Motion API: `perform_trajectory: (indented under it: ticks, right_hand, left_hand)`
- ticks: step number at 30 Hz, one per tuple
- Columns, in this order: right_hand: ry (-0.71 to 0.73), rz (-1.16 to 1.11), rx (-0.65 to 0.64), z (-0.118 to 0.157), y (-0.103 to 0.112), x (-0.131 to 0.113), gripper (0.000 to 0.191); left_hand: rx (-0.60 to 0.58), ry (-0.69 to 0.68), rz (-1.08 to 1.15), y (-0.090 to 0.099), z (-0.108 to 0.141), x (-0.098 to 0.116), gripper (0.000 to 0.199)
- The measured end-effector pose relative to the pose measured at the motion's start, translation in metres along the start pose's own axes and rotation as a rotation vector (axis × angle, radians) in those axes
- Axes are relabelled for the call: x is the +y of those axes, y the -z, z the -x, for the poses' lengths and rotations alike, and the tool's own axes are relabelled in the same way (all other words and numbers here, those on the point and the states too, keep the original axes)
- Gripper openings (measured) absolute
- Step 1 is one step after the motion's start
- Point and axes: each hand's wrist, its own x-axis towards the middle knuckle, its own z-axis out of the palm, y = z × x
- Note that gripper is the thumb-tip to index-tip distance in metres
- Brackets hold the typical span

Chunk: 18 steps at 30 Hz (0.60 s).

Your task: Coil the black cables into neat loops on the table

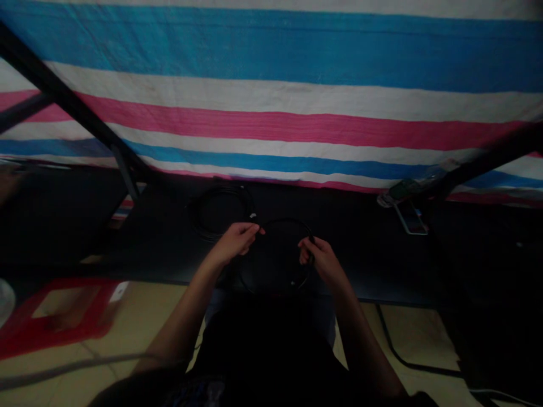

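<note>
A thin black cable (285, 220) arches between my two hands over the dark table. My left hand (237, 240) pinches it at the left end of the arch, fingertips pressed together. On the other side, my right hand (320, 254) is closed around the cable. Below the hands the cable bends back into a loop toward my body, with a small light spot near its lower right part. Just behind my left hand lies a coil of black cable (220, 189) with a small white tag. Dim light hides the finer details of both cables.
A phone-like object with a pale frame (410, 219) lies at the right, beside a clear bag-like item (405, 189). A striped sheet (297, 127) hangs behind the table (352, 226). Dark metal bars (80, 107) slant at both sides. A red object (93, 308) stands low left.
</note>
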Motion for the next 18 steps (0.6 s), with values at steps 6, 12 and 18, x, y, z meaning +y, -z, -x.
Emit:
perform_trajectory:
  ticks: [6,12,18]
  right_hand:
    - [-0.01,0.231,-0.224,0.002,0.001,-0.024,0.032]
    - [0.028,0.034,-0.038,-0.003,-0.015,-0.029,0.036]
    - [0.119,-0.227,0.355,-0.011,0.018,-0.019,0.037]
  left_hand:
    - [-0.246,-0.018,-0.328,-0.012,-0.002,0.021,0.037]
    - [-0.221,-0.094,-0.279,-0.033,-0.009,0.028,0.039]
    - [-0.173,0.011,0.028,0.003,-0.014,-0.006,0.037]
